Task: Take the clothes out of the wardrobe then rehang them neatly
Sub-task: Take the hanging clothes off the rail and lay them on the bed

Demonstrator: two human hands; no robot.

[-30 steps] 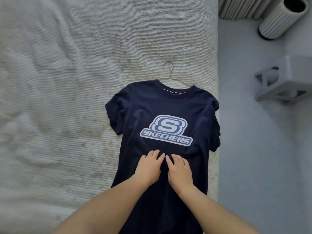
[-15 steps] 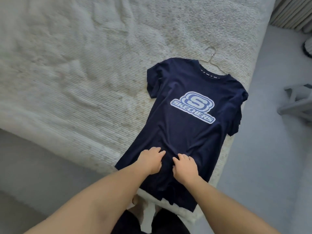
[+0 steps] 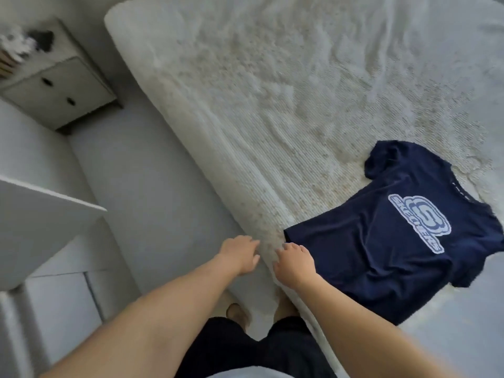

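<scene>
- Near the bed's lower right corner, a navy T-shirt [image 3: 395, 255] lies flat on its back, front side up, its hem hanging slightly over the mattress edge beside me.
- Its chest carries a pale blue and white logo [image 3: 420, 227]: a large outlined "S" with lettering beneath, blurred and turned sideways from my view; it looks like SKECHERS, though I cannot read every letter.
- A thin strip of patterned tape shows inside the collar [image 3: 461, 190]; its print is too small to make out.
- The shirt's fabric looks like soft matte jersey, short-sleeved, one sleeve [image 3: 381, 159] folded up toward the middle of the bed.
- My left hand [image 3: 240, 255] hangs over the floor just off the bed's edge, its grip loose and spread, pinching nothing.
- My right hand [image 3: 294, 264] rests at the mattress edge just beside the shirt's hem corner, fingers [image 3: 286, 248] relaxed and apart, grip empty.
- The bed [image 3: 272, 105] is covered with a cream, finely ribbed, nubbly spread, rumpled into shallow ridges, with faint tan speckling.
- The floor [image 3: 141, 192] is smooth pale grey.
- A small pale cabinet [image 3: 57, 88] with two dark round pulls stands near the bed's far corner, blurred clutter on top.
- A white flat-topped piece of furniture [image 3: 35, 214] juts in at my left; I cannot tell what it is.
- My dark shorts [image 3: 245, 347] and bare feet [image 3: 237, 313] show below.
</scene>
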